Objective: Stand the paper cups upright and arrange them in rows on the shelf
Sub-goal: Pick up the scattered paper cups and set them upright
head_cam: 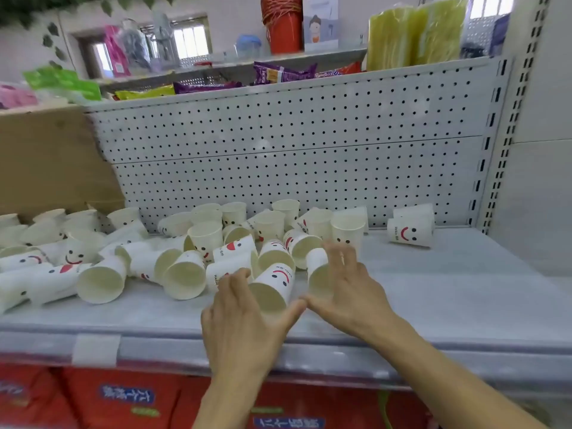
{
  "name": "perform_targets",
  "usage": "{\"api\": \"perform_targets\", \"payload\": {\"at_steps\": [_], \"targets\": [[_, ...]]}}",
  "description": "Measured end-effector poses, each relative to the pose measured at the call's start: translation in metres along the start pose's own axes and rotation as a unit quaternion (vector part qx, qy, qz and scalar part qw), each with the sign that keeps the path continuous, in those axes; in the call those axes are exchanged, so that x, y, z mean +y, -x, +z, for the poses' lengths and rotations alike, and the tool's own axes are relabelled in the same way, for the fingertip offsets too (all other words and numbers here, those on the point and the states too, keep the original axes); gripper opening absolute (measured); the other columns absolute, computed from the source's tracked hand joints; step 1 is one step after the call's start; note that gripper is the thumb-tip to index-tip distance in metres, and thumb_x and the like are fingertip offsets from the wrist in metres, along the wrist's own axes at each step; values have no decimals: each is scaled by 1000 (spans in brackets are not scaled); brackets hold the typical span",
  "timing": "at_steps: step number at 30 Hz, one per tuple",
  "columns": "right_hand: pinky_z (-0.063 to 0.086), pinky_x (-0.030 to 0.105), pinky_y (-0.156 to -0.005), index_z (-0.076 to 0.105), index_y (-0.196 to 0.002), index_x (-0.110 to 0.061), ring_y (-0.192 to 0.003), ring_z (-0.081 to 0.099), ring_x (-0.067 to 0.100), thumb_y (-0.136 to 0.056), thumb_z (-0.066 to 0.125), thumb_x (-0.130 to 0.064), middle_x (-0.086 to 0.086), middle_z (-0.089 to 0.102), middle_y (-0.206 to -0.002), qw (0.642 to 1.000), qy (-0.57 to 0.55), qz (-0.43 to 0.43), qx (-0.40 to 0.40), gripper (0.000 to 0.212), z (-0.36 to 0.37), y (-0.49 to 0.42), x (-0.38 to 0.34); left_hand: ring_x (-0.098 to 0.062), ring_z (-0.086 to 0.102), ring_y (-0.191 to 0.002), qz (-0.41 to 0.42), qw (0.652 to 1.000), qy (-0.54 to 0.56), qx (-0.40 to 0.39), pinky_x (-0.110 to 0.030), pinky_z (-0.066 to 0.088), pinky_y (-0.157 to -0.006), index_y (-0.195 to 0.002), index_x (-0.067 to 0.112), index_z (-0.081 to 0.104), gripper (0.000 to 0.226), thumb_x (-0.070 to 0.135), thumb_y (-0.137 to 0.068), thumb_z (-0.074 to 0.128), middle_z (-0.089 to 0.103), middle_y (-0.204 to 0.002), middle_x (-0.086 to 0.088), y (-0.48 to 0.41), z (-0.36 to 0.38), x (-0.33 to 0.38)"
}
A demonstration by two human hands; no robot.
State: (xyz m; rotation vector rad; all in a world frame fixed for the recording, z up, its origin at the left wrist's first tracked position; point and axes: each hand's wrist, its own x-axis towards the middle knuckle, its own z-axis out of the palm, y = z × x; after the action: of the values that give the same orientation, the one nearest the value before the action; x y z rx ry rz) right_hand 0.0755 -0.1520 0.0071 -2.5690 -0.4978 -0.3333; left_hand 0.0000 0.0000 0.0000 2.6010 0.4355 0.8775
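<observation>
A: What takes up the most room?

B: The pale grey metal shelf (433,305), which runs the full width. A white perforated metal back panel (294,144) rises behind it, and a brown cardboard box (46,156) stands at the left end. Red printed packs (123,397) lie below the shelf's front edge.

A: Where are the cups?

B: A jumbled heap of white paper cups (102,274) with red-and-black smiley faces covers the left and middle of the shelf. Most lie on their sides with their mouths pointing different ways, touching and overlapping. They are scattered, not lined up. A few upright cups (346,232) stand at the back near the panel. Well apart on the right, a lone cup (410,232) lies on its side with another behind it.

A: And the person's hands?

B: Both are at the front of the heap with fingers spread, and neither is clamped on anything. The left hand (244,317) straddles a tipped smiley cup (272,289) whose mouth faces the camera, fingers to its left and thumb to its right. That thumb's tip meets the thumb of the right hand (349,292). The right hand's fingers are blurred, and it sits against a second tipped cup (317,267).

A: What is in the way?

B: Other tipped cups crowd closely behind those two.
</observation>
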Motion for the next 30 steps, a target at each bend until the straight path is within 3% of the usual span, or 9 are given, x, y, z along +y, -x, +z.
{"api": "perform_targets", "payload": {"at_steps": [5, 9, 13, 15, 17, 20, 24, 27, 30], "targets": [[47, 38, -74, 23, -140, -16, -114, 43, 31, -79, 60, -57, 5, 24, -138, 996, 77, 23, 49, 82, 12, -11, -9, -27, 57, -103, 15, 1000, 9, 12, -38, 41, -76, -126, 16, 40, 83, 70, -66, 60, 51, -121, -1, -5, 7, -4], [39, 33, -65, 34, -126, -10, -106, 44, 29, -78, 61, -41, 6, 35, -127, 994, 60, 23, 84, 63, 17, -12, -7, -24, 54, -100, 29, 997, 76, 12, -31, 36, -68, -120, 21, 35, 72, 57, -69, 71, 47, -118, 3, -3, 9, -11], [45, 35, -82, 35, -128, -17, -113, 42, 22, -74, 71, -36, 0, 35, -126, 990, -55, -4, 126, 68, 0, -3, 9, -16, 51, -101, 100, 983, 152, 14, -28, 42, -74, -121, 25, 42, 68, 49, -66, 75, 43, -116, 7, -12, 3, -16], [39, 29, -92, 38, -135, -23, -119, 40, 19, -74, 74, -35, -2, 35, -126, 984, -89, -23, 152, 72, -18, 1, 19, -12, 50, -104, 130, 975, 179, 1, -28, 44, -80, -125, 31, 47, 67, 48, -67, 76, 42, -118, 9, -20, -4, -9], [30, 24, -96, 34, -143, -30, -124, 35, 15, -78, 72, -37, -3, 35, -124, 987, -94, -10, 131, 76, -39, 4, 25, -7, 48, -107, 161, 968, 192, -34, -23, 41, -84, -129, 36, 50, 67, 50, -69, 75, 41, -118, 12, -31, -11, 1], [31, 32, -105, 33, -147, -34, -129, 33, 14, -81, 66, -46, -5, 43, -134, 993, -92, 28, 68, 75, -69, 3, 31, -3, 44, -111, 203, 954, 165, -144, -19, 34, -89, -137, 38, 47, 72, 51, -72, 75, 44, -122, 14, -57, -20, 14], [41, 25, -91, 47, -141, -28, -116, 48, 8, -76, 70, -50, -11, 51, -137, 995, -90, 47, -16, 72, -92, 0, 30, -5, 51, -109, 203, 924, 159, -281, -28, 44, -96, -136, 36, 51, 77, 48, -67, 82, 54, -128, 15, -87, -22, 26], [47, 25, -88, 57, -131, -23, -108, 55, 9, -75, 75, -45, -9, 58, -128, 993, -84, 42, -65, 63, -93, -1, 25, 1, 54, -105, 198, 914, 163, -314, -22, 44, -92, -134, 34, 55, 74, 43, -66, 84, 57, -126, 18, -97, -18, 32], [47, 23, -85, 60, -126, -24, -107, 55, 9, -74, 76, -45, -8, 59, -124, 993, -86, 18, -79, 59, -88, -5, 26, 2, 55, -106, 192, 911, 156, -331, -27, 45, -98, -133, 36, 55, 75, 45, -65, 84, 58, -126, 20, -102, -14, 34]]}}
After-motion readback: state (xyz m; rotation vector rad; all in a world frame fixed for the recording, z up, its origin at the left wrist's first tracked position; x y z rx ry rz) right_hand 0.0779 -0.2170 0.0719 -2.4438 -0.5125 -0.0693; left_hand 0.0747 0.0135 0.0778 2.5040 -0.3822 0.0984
